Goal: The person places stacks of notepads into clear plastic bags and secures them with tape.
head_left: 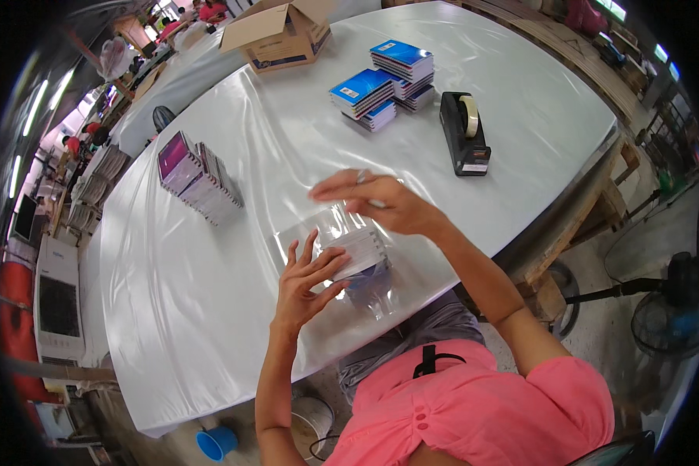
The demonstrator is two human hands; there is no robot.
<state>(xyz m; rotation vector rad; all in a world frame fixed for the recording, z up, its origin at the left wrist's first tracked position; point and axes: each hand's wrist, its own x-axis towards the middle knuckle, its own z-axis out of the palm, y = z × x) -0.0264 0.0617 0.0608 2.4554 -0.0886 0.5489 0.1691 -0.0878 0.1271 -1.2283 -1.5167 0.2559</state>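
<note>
We note an open brown cardboard box (283,35) at the far edge of the tabletop (233,326), its contents hidden from us, and a small stack of thin booklets (357,252) near the near edge, sheathed in a crinkled, glossy clear plastic wrap (318,229). Our left hand (307,283) presses spread fingers flat against the stack's side, while our right hand (373,202) has its grip pinched together on the wrap above it. Elsewhere on the smooth white sheeting stand blue-covered booklet stacks (384,85), a leaning row of purple-covered ones (198,179) toward the left edge, and a black tape dispenser (464,132).
</note>
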